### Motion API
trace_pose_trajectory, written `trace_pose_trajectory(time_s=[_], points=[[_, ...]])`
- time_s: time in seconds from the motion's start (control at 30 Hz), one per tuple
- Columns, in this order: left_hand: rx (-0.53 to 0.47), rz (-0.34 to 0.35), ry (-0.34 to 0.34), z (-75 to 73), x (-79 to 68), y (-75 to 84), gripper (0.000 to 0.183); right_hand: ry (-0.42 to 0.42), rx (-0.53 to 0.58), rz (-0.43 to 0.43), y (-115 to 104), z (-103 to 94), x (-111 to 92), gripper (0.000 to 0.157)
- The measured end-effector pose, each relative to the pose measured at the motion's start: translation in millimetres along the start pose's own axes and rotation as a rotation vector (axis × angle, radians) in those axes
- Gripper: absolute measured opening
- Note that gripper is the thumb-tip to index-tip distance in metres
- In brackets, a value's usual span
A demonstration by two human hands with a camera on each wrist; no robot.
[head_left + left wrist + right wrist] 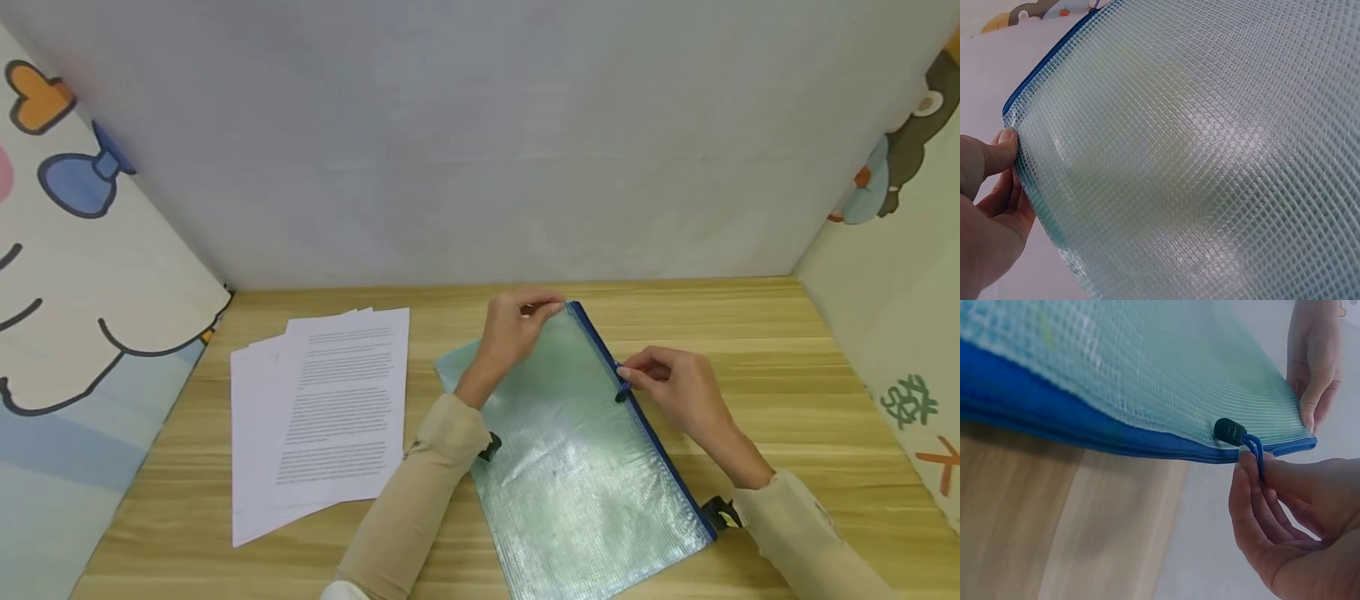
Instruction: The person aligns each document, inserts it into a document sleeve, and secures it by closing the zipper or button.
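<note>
- Zippered mesh pouch (570, 483), pale green and translucent, lies aslant on the bench (757, 333) before the person, its near corner cut off by the head view's lower edge.
- Left sleeve (420, 479) crosses between the pouch and the papers, covering part of the pouch's left edge; whether it touches the papers cannot be told.
- Right sleeve (798, 529) comes in past the pouch's lower right corner, where a black strap (722, 513) overlaps the view of it.
- Blue zipper (663, 446) runs along the pouch's right edge; how far it is drawn cannot be told.
- Contents of the pouch cannot be made out: glare and the grid weave blur what shows through.
- Right hand (678, 392) pinches the blue cord (1259, 464) of the zipper pull, its black tag (1230, 432) against the mesh.
- Printed sheets (337, 408) lie in an overlapping stack left of the pouch, near but apart, the top one covered with lines of text.
- Left hand (510, 337) pinches the pouch's far corner, at the zipper's end; the hands are apart.
- Cartoon-printed panels (82, 292) flank the bench, and a plain greyish wall (525, 167) stands behind.
</note>
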State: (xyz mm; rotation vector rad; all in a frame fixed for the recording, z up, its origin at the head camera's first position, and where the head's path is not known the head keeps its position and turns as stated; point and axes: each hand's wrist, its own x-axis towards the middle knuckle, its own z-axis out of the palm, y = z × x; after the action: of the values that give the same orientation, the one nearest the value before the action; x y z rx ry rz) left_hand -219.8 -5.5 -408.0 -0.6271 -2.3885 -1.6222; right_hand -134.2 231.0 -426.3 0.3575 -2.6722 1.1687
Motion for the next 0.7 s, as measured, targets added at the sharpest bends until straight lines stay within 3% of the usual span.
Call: trace_pose_trajectory(time_s=[0.17,0.7], points=[[0.005,-0.018,0.005,-1.6,0.6,0.8,0.016,-0.010,0.020,-0.003,1,-1.8,-5,0.005],[0.010,0.024,0.003,-8.7,0.9,-0.8,0.016,-0.070,0.017,0.030,0,-7.9,-18,0.004]])
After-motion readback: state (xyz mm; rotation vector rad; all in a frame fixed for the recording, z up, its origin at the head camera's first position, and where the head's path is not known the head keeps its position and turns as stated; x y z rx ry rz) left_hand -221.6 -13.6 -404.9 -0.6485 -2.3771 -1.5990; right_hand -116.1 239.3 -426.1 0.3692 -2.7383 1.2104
